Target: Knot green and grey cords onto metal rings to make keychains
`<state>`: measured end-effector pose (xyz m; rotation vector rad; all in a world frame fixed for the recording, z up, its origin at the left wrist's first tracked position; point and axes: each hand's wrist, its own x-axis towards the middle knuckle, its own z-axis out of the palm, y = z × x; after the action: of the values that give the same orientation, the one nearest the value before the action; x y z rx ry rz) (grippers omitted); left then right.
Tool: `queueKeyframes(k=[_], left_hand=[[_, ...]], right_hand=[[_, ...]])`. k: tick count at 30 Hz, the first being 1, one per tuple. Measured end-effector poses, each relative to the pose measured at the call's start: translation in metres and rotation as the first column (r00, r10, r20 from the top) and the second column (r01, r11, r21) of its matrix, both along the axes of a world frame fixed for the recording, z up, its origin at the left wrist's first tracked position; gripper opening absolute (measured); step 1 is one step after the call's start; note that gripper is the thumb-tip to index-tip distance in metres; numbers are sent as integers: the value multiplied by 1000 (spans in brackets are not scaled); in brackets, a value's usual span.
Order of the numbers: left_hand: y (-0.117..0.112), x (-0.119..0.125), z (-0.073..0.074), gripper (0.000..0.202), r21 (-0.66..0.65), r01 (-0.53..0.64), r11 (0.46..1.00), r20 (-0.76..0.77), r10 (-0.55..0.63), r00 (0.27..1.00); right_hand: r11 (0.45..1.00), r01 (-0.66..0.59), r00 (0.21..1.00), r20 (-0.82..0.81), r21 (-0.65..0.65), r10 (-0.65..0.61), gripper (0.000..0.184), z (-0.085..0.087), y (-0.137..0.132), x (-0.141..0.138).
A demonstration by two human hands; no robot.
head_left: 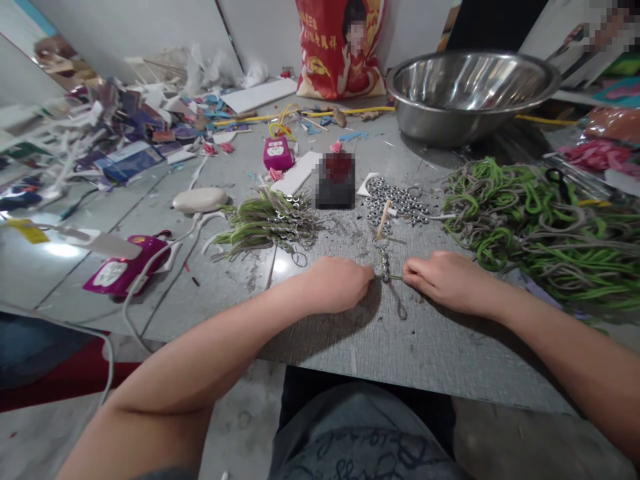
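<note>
My left hand (345, 283) and my right hand (440, 280) are both closed just above the table, gripping a green-and-grey cord (397, 277) stretched between them. At its middle the cord meets a short piece of metal chain (385, 265), and a small loop (401, 309) hangs toward me below it. A thin wooden stick (384, 219) stands up just behind the chain. Beyond lies a heap of loose silver chain (395, 200). To the left is a bundle of green-and-grey cords with chain ends (260, 223).
A large tangle of green and grey cord (525, 233) covers the right side. Behind it stands a steel basin (470, 100), beside a red bag (340, 53). Purple power sockets (123, 267) with white cables and a pile of scraps (130, 133) occupy the left.
</note>
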<state>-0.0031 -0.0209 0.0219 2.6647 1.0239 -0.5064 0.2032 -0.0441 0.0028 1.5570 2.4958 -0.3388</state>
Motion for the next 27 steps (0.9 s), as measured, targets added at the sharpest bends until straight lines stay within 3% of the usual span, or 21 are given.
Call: queueKeyframes(k=[5,10,13,17,21,27], left_hand=[[14,-10,9,44,-107,22,994,135,-7,991],[25,-15,8,40,-2,-93,996,274,90,958],[28,-14,0,28,54,-173,984,399,137,906],[33,-14,-12,21,33,-248,968,537,192,821],[35,-11,-17,20,10,-258,966,605,200,771],[35,-3,-20,20,7,-238,971,632,180,754]], right_hand=[[999,10,972,-236,46,1,33,5,10,3],[966,252,915,-340,58,-218,24,9,37,-7],[944,326,896,-332,41,-295,21,8,54,-16],[932,360,904,-264,45,-336,15,8,65,-27],[938,343,918,-234,59,-321,13,9,67,-33],[933,321,946,-110,164,-306,20,12,62,-38]])
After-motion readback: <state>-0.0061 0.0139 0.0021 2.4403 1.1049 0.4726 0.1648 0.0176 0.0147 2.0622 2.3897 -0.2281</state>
